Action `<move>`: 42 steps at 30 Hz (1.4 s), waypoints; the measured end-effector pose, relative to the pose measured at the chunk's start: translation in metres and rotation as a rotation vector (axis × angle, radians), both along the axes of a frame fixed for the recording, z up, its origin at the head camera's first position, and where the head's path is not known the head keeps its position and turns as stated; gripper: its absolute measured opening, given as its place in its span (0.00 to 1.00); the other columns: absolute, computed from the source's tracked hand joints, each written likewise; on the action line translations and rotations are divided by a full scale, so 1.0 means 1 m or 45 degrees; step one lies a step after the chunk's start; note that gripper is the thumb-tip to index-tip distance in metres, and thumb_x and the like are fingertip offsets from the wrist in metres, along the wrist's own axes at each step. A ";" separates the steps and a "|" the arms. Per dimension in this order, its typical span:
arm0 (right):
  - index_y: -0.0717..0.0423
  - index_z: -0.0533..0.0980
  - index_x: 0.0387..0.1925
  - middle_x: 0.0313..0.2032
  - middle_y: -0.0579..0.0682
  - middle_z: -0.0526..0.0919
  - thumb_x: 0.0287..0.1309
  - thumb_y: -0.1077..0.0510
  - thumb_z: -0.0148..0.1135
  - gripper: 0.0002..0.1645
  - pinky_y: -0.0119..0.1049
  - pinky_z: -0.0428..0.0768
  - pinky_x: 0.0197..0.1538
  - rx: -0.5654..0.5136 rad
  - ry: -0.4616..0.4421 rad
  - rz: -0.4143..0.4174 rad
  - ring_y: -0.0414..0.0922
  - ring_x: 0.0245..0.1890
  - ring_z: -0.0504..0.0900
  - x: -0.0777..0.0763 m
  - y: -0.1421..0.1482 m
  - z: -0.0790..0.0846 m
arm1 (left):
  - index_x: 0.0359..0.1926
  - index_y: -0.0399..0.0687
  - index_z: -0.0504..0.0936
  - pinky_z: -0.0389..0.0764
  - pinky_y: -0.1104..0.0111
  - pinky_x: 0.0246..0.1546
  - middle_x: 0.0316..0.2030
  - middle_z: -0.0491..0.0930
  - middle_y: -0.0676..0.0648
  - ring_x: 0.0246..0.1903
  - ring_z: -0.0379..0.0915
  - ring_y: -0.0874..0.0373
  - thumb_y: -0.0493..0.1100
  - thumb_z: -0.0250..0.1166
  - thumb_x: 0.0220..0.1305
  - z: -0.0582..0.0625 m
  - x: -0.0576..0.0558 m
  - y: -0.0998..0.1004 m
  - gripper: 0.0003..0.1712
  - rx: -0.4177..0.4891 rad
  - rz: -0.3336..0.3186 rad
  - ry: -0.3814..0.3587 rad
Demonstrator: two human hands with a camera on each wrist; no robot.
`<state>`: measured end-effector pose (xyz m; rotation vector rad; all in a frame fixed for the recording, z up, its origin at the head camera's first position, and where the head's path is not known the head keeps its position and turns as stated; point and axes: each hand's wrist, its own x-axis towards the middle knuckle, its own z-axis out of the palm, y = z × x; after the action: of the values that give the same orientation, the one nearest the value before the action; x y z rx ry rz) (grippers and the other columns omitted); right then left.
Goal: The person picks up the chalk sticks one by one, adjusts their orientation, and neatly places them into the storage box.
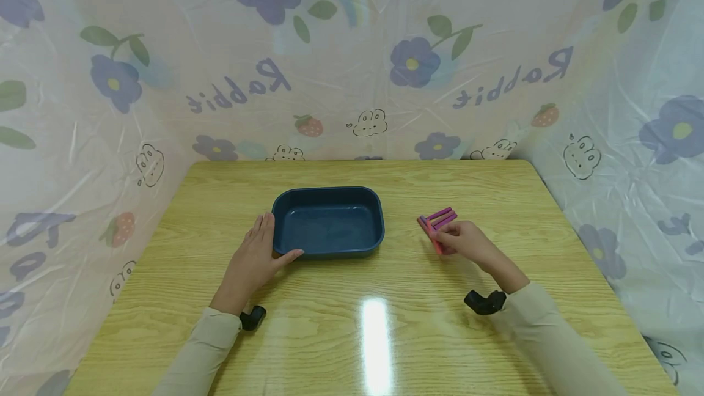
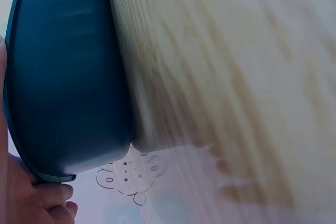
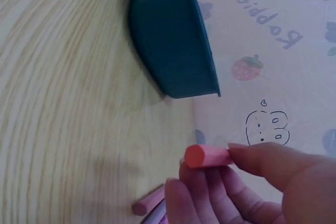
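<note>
A dark blue rectangular basin [image 1: 330, 225] stands on the table. My left hand [image 1: 253, 261] rests against its left side, fingers straight along the wall and the thumb lying at the front rim. To the right, my right hand [image 1: 467, 242] pinches a coral-pink round stick [image 3: 209, 156], flat-ended like chalk or a crayon, between thumb and fingers. It is lifted over a small group of similar sticks, among them purple ones [image 1: 440, 213] and a reddish-brown one [image 3: 148, 201]. My right fingers hide part of this group in the right wrist view.
The wood-grain table [image 1: 308, 335] has its far edge against a curtain [image 1: 341, 78] printed with flowers and rabbits, which also hangs at both sides. A black camera mount [image 1: 485, 302] sits at the right wrist, another mount [image 1: 253, 318] at the left.
</note>
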<state>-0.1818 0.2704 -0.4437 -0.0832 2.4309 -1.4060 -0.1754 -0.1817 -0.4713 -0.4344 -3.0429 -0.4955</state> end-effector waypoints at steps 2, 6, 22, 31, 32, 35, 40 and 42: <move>0.72 0.74 0.45 0.35 0.57 0.81 0.64 0.52 0.56 0.23 0.47 0.80 0.43 -0.075 -0.029 -0.012 0.48 0.34 0.82 0.000 -0.001 0.002 | 0.72 0.38 0.39 0.47 0.50 0.66 0.71 0.41 0.38 0.70 0.32 0.47 0.80 0.44 0.51 0.001 0.000 0.000 0.64 0.007 -0.004 -0.001; 0.73 0.73 0.48 0.40 0.58 0.79 0.64 0.51 0.55 0.25 0.46 0.80 0.44 -0.166 -0.062 -0.024 0.48 0.36 0.82 -0.003 -0.005 0.005 | 0.72 0.38 0.38 0.46 0.51 0.66 0.71 0.40 0.38 0.70 0.32 0.47 0.81 0.44 0.51 0.002 0.000 0.000 0.64 -0.002 -0.004 -0.015; 0.66 0.76 0.46 0.39 0.61 0.81 0.61 0.45 0.58 0.26 0.34 0.77 0.30 -0.352 -0.091 -0.041 0.49 0.36 0.84 -0.014 -0.037 0.020 | 0.72 0.37 0.39 0.48 0.50 0.66 0.71 0.40 0.38 0.70 0.34 0.45 0.81 0.44 0.51 0.000 0.000 0.000 0.64 -0.012 -0.010 0.013; 0.69 0.75 0.44 0.37 0.60 0.81 0.62 0.51 0.58 0.23 0.49 0.76 0.49 -0.504 -0.133 0.024 0.50 0.36 0.83 -0.020 -0.064 0.024 | 0.72 0.38 0.38 0.47 0.50 0.66 0.71 0.38 0.39 0.70 0.34 0.45 0.81 0.43 0.51 -0.001 -0.002 -0.001 0.65 -0.022 -0.010 0.014; 0.70 0.75 0.45 0.37 0.60 0.81 0.62 0.51 0.58 0.24 0.49 0.76 0.49 -0.506 -0.138 0.026 0.49 0.35 0.83 -0.020 -0.067 0.025 | 0.72 0.37 0.39 0.47 0.50 0.66 0.71 0.39 0.39 0.70 0.34 0.46 0.81 0.43 0.51 -0.001 -0.002 -0.001 0.65 -0.021 -0.008 0.017; 0.73 0.73 0.48 0.37 0.60 0.81 0.62 0.51 0.58 0.27 0.48 0.77 0.49 -0.512 -0.158 0.041 0.47 0.35 0.83 -0.023 -0.077 0.025 | 0.72 0.37 0.39 0.47 0.51 0.66 0.71 0.40 0.38 0.70 0.34 0.46 0.81 0.43 0.51 0.000 -0.002 -0.001 0.64 -0.021 -0.009 0.019; 0.75 0.71 0.51 0.37 0.61 0.82 0.62 0.53 0.59 0.28 0.47 0.77 0.48 -0.539 -0.191 0.065 0.46 0.35 0.83 -0.026 -0.095 0.026 | 0.72 0.37 0.39 0.46 0.51 0.66 0.71 0.41 0.37 0.70 0.32 0.47 0.81 0.43 0.51 0.001 -0.001 -0.001 0.64 -0.024 -0.016 0.003; 0.75 0.72 0.51 0.36 0.60 0.82 0.62 0.53 0.59 0.28 0.47 0.77 0.48 -0.551 -0.196 0.072 0.47 0.35 0.83 -0.027 -0.101 0.025 | 0.72 0.37 0.38 0.46 0.51 0.66 0.71 0.40 0.37 0.70 0.31 0.47 0.81 0.43 0.51 0.001 -0.001 -0.002 0.65 -0.028 -0.019 -0.002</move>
<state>-0.2087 0.1690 -0.4185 -0.1375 1.9533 -1.8153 -0.1769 -0.1832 -0.4701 -0.4587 -3.0512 -0.4640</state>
